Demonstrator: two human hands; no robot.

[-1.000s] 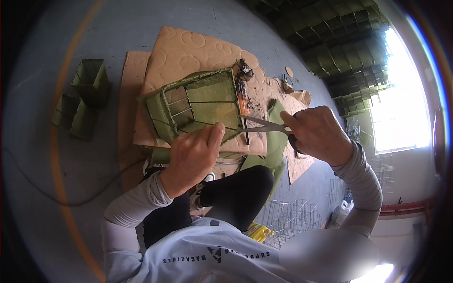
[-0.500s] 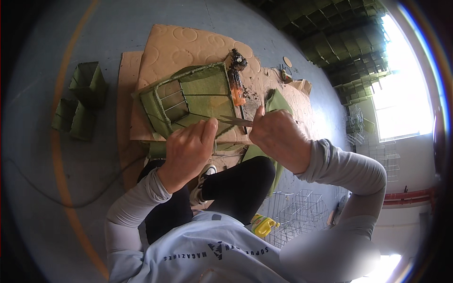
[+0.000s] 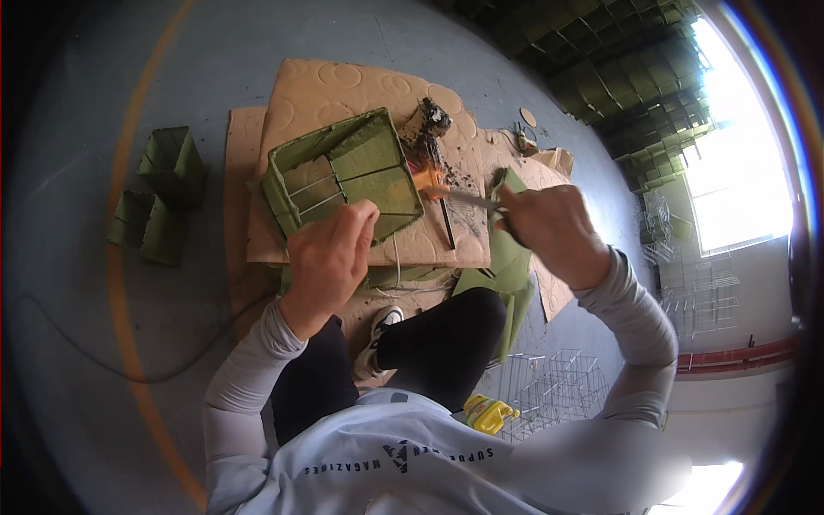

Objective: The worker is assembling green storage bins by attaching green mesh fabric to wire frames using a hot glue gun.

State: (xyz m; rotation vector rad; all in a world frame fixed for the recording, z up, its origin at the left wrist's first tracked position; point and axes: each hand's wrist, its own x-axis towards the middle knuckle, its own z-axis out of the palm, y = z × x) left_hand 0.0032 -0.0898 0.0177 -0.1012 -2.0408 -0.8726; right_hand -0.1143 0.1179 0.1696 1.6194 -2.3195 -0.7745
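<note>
A green fabric-covered box with a thin metal wire frame (image 3: 378, 159) stands tilted in front of me, its open side toward me. My left hand (image 3: 330, 257) is closed at its near rim, thumb and fingers pinched together; the exact spot they grip is hidden. To the right, my right hand (image 3: 554, 232) is closed around the handles of a pair of scissors (image 3: 468, 199). Their blades point left toward the box, apart from it. Beside the box lies an orange tool (image 3: 429, 182) with black-stained parts.
Box and tool rest on a brown cardboard-like sheet (image 3: 300, 90), with black crumbs on it. Green fabric pieces (image 3: 508, 270) lie at its right. Two small green boxes (image 3: 172, 163) stand on the floor at left. Wire frames (image 3: 558, 382) and a yellow container (image 3: 489, 415) are at lower right.
My right hand has drawn the scissors to the right, away from the left hand and the box. The box has turned, and its opening faces me more.
</note>
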